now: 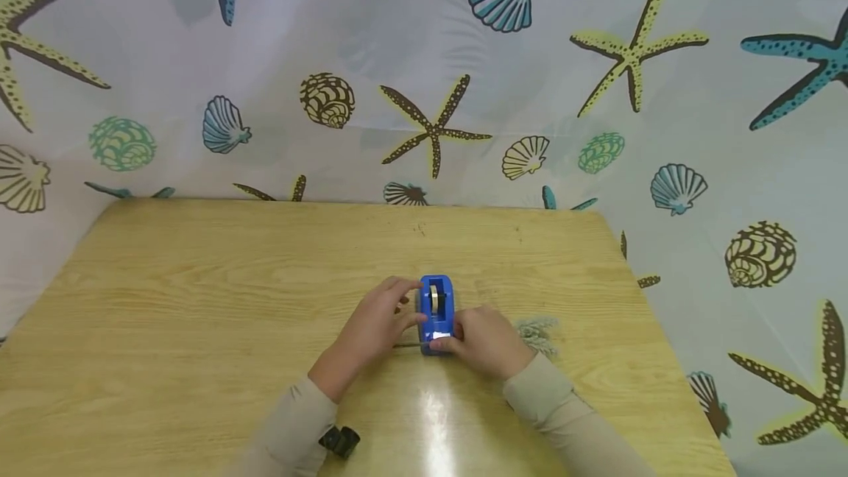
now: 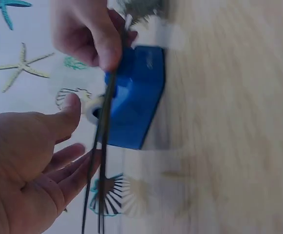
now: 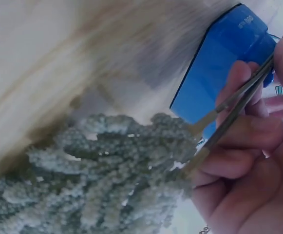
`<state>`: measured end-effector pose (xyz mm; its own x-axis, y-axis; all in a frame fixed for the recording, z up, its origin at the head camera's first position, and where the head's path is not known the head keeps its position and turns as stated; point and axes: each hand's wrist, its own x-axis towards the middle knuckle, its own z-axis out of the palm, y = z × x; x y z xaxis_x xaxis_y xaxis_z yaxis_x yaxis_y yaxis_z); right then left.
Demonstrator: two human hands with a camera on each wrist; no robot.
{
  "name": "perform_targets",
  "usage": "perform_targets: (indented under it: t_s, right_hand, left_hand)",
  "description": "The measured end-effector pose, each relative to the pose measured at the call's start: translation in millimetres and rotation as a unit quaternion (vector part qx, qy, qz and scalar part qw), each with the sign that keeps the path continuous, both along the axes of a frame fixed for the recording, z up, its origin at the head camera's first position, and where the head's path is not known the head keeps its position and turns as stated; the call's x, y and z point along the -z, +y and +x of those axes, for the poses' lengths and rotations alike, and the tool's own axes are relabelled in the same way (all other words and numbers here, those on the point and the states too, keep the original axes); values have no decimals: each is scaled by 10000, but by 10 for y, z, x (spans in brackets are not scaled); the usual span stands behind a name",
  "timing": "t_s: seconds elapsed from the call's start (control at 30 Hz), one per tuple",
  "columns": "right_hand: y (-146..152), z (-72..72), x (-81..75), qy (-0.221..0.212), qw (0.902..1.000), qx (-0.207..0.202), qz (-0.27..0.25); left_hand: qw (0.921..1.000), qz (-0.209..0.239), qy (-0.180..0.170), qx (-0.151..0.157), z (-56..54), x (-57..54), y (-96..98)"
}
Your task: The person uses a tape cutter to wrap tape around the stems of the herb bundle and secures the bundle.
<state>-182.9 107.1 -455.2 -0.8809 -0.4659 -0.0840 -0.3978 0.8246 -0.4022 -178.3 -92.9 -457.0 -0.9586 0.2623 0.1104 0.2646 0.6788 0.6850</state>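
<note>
A blue tape dispenser (image 1: 436,327) with a small roll of tape (image 1: 434,299) stands on the table between the two hands. My right hand (image 1: 490,342) pinches the thin dark stems (image 2: 105,122) of a dried flower bunch between thumb and fingers, just over the dispenser's near end. The bunch's pale grey-green flower heads (image 3: 107,170) stick out to the right, partly behind the hand in the head view. At the dispenser's left side is my left hand (image 1: 374,322), its thumb and fingers spread and holding nothing. The left wrist view shows the stems' lower ends passing by its fingertips.
The wooden table (image 1: 232,278) extends around the dispenser on all sides. Behind it and to the right hangs a white cloth (image 1: 285,57) printed with shells and starfish. A small black object (image 1: 339,442) sits at the left sleeve.
</note>
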Motion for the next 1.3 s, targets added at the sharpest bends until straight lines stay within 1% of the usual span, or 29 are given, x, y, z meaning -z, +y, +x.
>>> perform_targets:
  t_s: [0.1,0.17,0.2,0.23,0.3,0.37,0.47,0.6,0.7,0.8,0.9,0.97,1.03,1.1,1.13,1.2,1.3]
  right_hand:
    - [-1,0,-2,53,10000,-59,7]
    - [-8,14,6,103,9999,-85,41]
    - [-16,22,9,141,9998,-101,45]
    - [-26,29,11,170,9998,-118,49]
    - [-46,47,9,190,9997,-120,34]
    - [-65,71,-1,117,9999,-73,-38]
    - [-79,88,-27,-148,9997,39,-201]
    - [-79,74,-4,-475,9977,152,-451]
    - [-47,75,67,-580,9972,5,-469]
    - [16,104,140,-638,9971,-132,-399]
    - [39,132,175,-650,9971,-138,-383]
    - [40,147,163,-638,9972,-108,-385]
    - [28,165,132,-637,9973,-156,-344]
    - [14,191,83,-559,9979,-235,-236]
    - [8,204,56,-488,9983,-262,-186]
    - [-6,229,2,-290,9990,-345,-78]
    - [-34,258,-48,-97,9986,-519,52]
  left_hand:
    - [9983,-329,-191,437,-171,30,3]
    - [9960,-402,-318,735,-249,72,18]
    - [9952,-368,-404,815,-272,88,25]
    - [9947,-342,-488,832,-290,107,32]
    - [9949,-339,-506,809,-312,124,41]
    - [9952,-313,-538,761,-313,131,40]
    - [9947,-360,-586,758,-324,115,35]
    - [9947,-292,-662,735,-328,97,18]
    - [9950,-177,-676,719,-325,104,11]
    - [9951,-154,-619,759,-316,144,27]
    - [9963,-226,-535,636,-263,170,28]
    - [9970,-400,-553,362,-191,170,26]
    - [9962,-611,-616,36,-81,154,17]
    - [9941,-741,-775,-159,40,132,1]
    - [9936,-751,-831,-159,97,115,-8]
    - [9932,-661,-953,-9,196,79,-29]
    - [9907,-339,-1241,433,300,53,-62]
